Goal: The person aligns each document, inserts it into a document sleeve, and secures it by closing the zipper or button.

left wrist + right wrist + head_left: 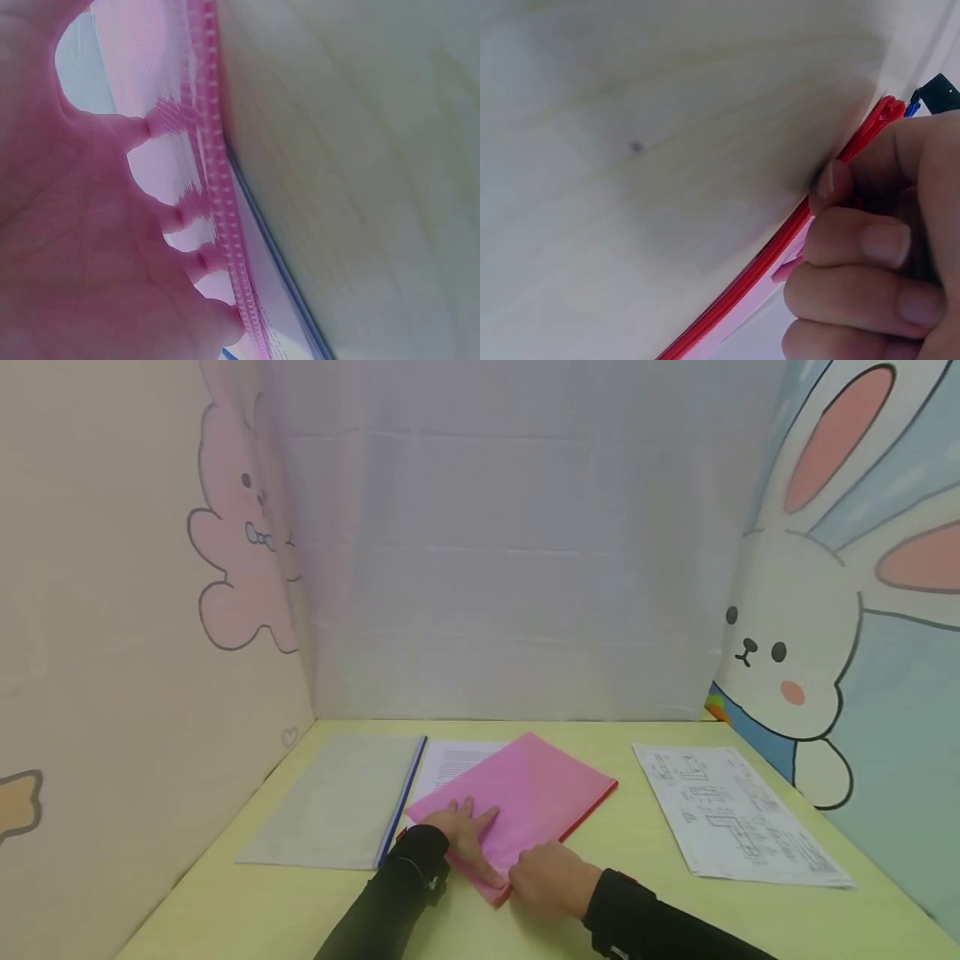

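A pink see-through zip document bag [525, 785] lies at an angle on the table, its red zip [742, 289] running along the edge nearest my right hand. My left hand [467, 839] is spread flat on the bag near its left corner, pressing it down. In the left wrist view, the fingertips [135, 133] lie against the bag beside its ribbed pink edge [217, 172]. With curled fingers, my right hand [551, 881] pinches the zip close to the bag's near corner. Those fingers hide any zip pull.
Partly under the bag lies a printed sheet [457, 760]. To its left is a clear folder [330, 802] with a blue spine [401, 802]. Papers with technical drawings [735, 814] lie at the right. Fabric walls [495, 568] enclose the yellow table [615, 910].
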